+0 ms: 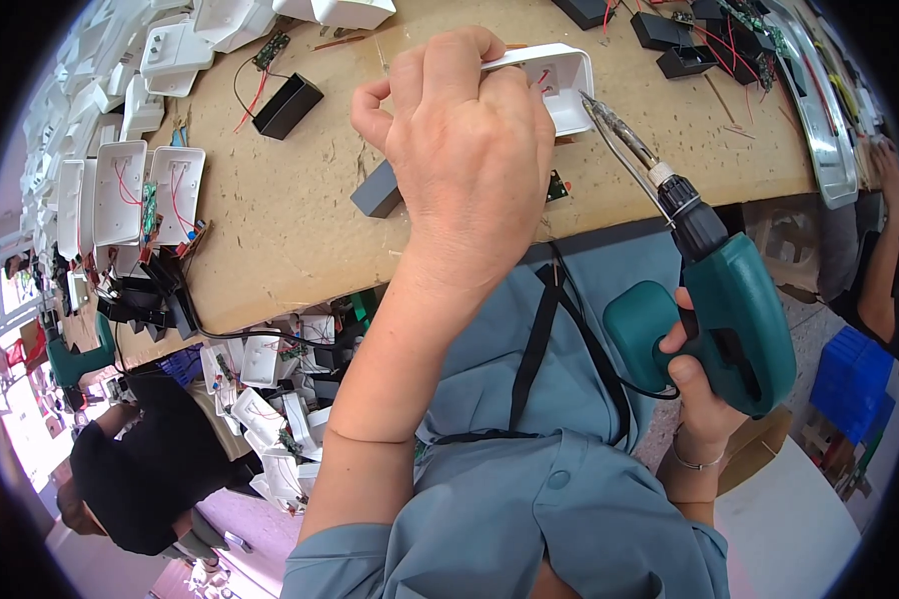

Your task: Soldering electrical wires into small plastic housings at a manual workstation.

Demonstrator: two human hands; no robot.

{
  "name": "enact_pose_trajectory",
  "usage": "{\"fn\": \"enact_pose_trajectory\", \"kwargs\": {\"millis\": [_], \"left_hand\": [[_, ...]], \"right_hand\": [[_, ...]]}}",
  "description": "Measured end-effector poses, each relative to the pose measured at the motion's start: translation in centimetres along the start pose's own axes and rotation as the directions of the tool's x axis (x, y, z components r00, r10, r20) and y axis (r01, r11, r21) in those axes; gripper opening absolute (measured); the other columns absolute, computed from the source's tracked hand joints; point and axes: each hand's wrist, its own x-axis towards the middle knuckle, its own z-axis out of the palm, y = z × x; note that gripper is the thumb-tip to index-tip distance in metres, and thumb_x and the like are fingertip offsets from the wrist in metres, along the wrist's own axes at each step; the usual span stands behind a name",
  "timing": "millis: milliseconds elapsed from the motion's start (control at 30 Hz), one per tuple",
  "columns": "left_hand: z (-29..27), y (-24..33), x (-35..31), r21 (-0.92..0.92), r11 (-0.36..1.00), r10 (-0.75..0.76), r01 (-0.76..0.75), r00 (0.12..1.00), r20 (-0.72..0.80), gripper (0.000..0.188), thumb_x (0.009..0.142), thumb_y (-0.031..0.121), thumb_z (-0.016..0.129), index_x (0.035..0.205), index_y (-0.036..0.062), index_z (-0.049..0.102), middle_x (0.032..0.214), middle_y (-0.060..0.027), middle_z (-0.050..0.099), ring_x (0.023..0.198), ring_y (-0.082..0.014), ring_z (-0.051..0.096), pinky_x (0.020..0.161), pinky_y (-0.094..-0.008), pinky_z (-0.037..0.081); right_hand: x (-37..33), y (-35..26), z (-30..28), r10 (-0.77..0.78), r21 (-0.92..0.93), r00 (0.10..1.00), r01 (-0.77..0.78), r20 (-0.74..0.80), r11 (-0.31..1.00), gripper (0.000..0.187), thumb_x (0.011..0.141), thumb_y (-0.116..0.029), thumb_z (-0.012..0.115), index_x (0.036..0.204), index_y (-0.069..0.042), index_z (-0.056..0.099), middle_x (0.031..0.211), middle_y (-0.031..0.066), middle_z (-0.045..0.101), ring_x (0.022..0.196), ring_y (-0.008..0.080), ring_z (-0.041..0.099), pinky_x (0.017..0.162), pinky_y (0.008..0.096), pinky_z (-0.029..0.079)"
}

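My right hand (707,394) is wrapped around the handle of a green soldering gun (744,309). Its metal tip points up and left, at the right end wall of a white plastic casing (572,88); whether they touch I cannot tell. My left hand (469,140) is closed on the casing's left part, with its fingertips largely hidden. A bit of red wire shows inside the casing. Beneath my left hand lies a dark grey box (378,190) on the bench, and a small circuit board (557,187) peeks out beside the wrist.
A black box (288,105) with a wired board lies left on the bench (280,210). White casings (120,190) pile up at the left. Black boxes (684,60) and a metal tray (819,110) are at the far right. Other people (150,469) are nearby.
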Motion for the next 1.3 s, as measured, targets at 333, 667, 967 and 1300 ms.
{"fn": "enact_pose_trajectory", "kwargs": {"millis": [333,667,967,1300], "left_hand": [[-0.4,0.4,-0.1,-0.005,1.0,-0.013,0.013,1.0,-0.009,0.009,0.071,0.015,0.063,0.072,0.0071,0.065,0.096,-0.0038,0.054,0.091,-0.0214,0.047,0.079,-0.0405,0.024],[-0.5,0.7,0.0,0.007,0.999,-0.032,0.032,0.999,-0.014,0.008,0.07,0.015,0.063,0.071,0.0078,0.066,0.097,-0.0032,0.054,0.092,-0.021,0.046,0.078,-0.0404,0.024],[-0.8,0.8,0.2,-0.055,0.996,-0.07,0.072,0.997,0.025,0.01,0.073,0.016,0.061,0.072,0.0073,0.066,0.099,-0.0057,0.054,0.095,-0.0224,0.047,0.084,-0.0411,0.023],[-0.6,0.9,0.3,-0.04,0.997,-0.06,0.06,0.998,-0.001,0.011,0.072,0.016,0.061,0.07,0.0066,0.066,0.097,-0.0052,0.055,0.093,-0.0209,0.048,0.083,-0.0408,0.023]], "right_hand": [[-0.3,0.1,-0.3,0.004,-0.026,1.0,-0.004,0.014,1.0,0.053,0.073,-0.008,0.067,0.117,0.009,0.043,0.105,0.0217,0.057,0.07,0.0152,0.056,0.066,0.0275,0.046],[-0.2,0.4,-0.3,0.004,-0.013,0.999,-0.003,0.045,1.0,0.052,0.072,-0.006,0.066,0.116,0.009,0.045,0.105,0.0211,0.058,0.071,0.0147,0.057,0.067,0.0268,0.047],[-0.2,0.6,-0.1,-0.012,-0.007,0.999,0.012,0.039,1.0,0.052,0.071,-0.006,0.067,0.116,0.008,0.045,0.105,0.0208,0.057,0.072,0.0148,0.057,0.067,0.0268,0.047],[-0.2,0.6,0.0,-0.024,-0.029,0.999,0.025,0.044,0.999,0.052,0.072,-0.007,0.066,0.116,0.008,0.045,0.105,0.0205,0.057,0.071,0.0148,0.057,0.067,0.0273,0.047]]}}
